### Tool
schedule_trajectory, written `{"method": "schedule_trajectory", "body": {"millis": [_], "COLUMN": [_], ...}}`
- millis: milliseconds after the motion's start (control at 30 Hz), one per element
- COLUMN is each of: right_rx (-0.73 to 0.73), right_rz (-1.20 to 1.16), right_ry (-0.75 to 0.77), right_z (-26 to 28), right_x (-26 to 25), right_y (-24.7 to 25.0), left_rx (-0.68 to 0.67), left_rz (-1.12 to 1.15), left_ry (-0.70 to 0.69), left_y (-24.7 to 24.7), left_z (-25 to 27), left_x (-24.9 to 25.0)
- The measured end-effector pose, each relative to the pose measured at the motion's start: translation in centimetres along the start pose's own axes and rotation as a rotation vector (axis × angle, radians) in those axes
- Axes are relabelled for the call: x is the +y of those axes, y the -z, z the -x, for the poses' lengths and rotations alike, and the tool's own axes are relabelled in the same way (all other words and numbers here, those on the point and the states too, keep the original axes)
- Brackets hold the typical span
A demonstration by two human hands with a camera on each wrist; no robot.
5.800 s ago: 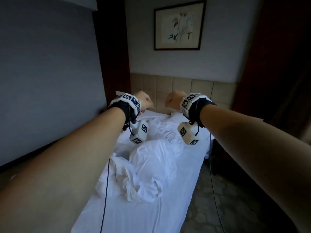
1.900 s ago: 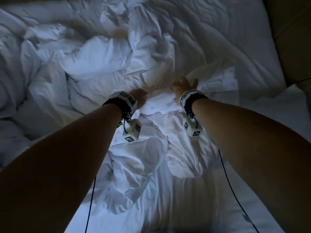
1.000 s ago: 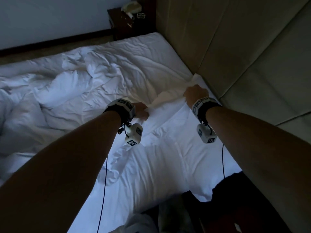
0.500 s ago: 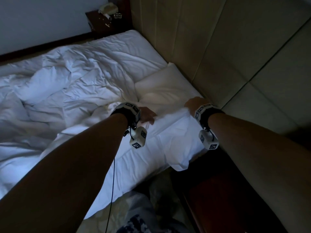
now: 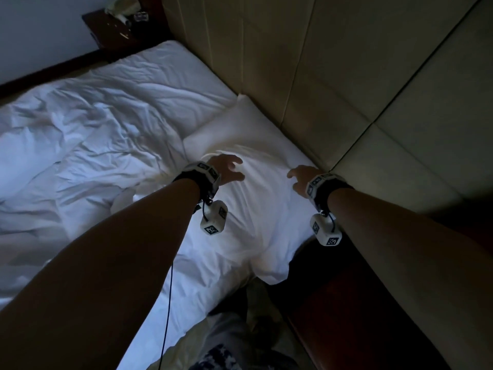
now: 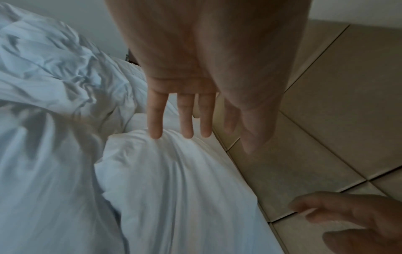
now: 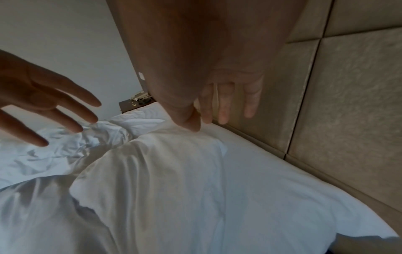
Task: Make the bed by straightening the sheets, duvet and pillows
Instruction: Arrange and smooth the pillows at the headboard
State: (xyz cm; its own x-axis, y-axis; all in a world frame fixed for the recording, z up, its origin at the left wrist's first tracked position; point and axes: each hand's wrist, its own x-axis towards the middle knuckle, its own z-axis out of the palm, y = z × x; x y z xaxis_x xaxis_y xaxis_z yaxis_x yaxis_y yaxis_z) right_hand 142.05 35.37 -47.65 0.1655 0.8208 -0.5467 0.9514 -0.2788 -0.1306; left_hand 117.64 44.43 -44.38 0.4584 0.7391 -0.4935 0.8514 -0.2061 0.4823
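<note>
A white pillow (image 5: 256,188) lies at the head of the bed against the padded headboard (image 5: 346,84). My left hand (image 5: 226,169) hovers over its left part with fingers spread and straight, holding nothing; in the left wrist view the fingers (image 6: 185,118) point down toward the pillow (image 6: 174,180). My right hand (image 5: 300,178) is over the pillow's right edge next to the headboard, fingers extended and empty, as the right wrist view shows the right hand (image 7: 226,106) above the pillow (image 7: 163,171). A crumpled white duvet (image 5: 80,156) covers the bed to the left.
A dark wooden nightstand (image 5: 120,30) with small items stands at the far corner of the bed. A dark wooden piece (image 5: 360,316) sits beside the bed near my right arm. Cables hang from both wrist units. The bare sheet (image 5: 165,81) lies beyond the pillow.
Both hands have let go of the pillow they were gripping and carrying; it now rests flat against the headboard, and the fingers have opened above it.
</note>
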Motion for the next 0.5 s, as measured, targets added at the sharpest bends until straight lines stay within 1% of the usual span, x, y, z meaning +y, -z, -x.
{"method": "schedule_trajectory", "body": {"millis": [100,200,367,433,500], "right_rx": [-0.029,-0.049,-0.105,-0.167,-0.248], "right_rz": [-0.043,-0.13,-0.337,-0.426,-0.489], "right_ry": [-0.022,-0.057,-0.079,-0.098,-0.111], "right_z": [-3.0,-6.3,-11.8,-13.7,-15.2], "right_x": [0.5,0.8,1.0,0.9,0.8], "right_y": [0.0,0.0,-0.9,-1.4,-2.0], "left_rx": [0.039,0.014,-0.137,-0.215,-0.294], "left_rz": [0.029,0.025,-0.194,-0.322,-0.379], "left_ry": [-0.011,-0.022,-0.097,-0.101,-0.095], "left_y": [0.6,0.8,-0.5,-1.5,-2.3], "left_z": [-4.4,-9.4,-17.6,-20.4,-22.3], "left_x": [-0.1,-0.6,-1.5,-2.2,-3.1]}}
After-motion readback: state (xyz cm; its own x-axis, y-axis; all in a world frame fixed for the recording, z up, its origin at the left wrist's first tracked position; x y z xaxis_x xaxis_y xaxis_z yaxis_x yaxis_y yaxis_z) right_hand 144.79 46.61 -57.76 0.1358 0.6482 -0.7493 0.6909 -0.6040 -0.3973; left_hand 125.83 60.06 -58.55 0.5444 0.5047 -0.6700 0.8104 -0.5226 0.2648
